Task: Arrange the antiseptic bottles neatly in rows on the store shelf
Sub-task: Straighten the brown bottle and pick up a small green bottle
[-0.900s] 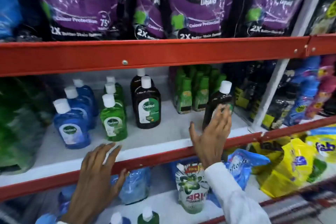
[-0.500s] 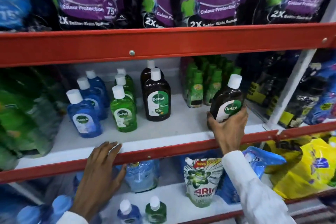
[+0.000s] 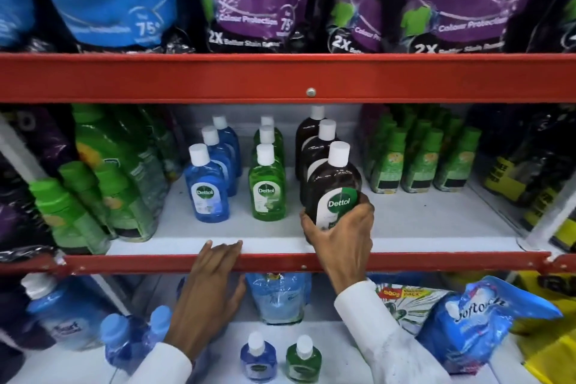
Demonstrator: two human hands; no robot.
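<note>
My right hand [image 3: 341,237] grips a brown antiseptic bottle [image 3: 335,184] with a white cap, upright at the front of the brown row [image 3: 314,146] on the white middle shelf [image 3: 420,227]. To its left stand a row of green bottles [image 3: 267,190] and a row of blue bottles [image 3: 206,193], each three deep. My left hand [image 3: 212,287] rests with its fingertips on the red front rail [image 3: 436,262], holding nothing. Two small bottles, blue [image 3: 258,358] and green [image 3: 304,360], stand on the shelf below.
Green-capped packs [image 3: 417,162] fill the middle shelf's right side, leaning green bottles [image 3: 93,190] the left. Purple and blue detergent pouches [image 3: 265,0] hang above the red upper rail [image 3: 187,78]. Refill pouches [image 3: 477,321] crowd the lower shelf.
My right hand took the brown bottle from the shelf's right part and carried it left, to the front of the brown row. My left hand stayed on the rail.
</note>
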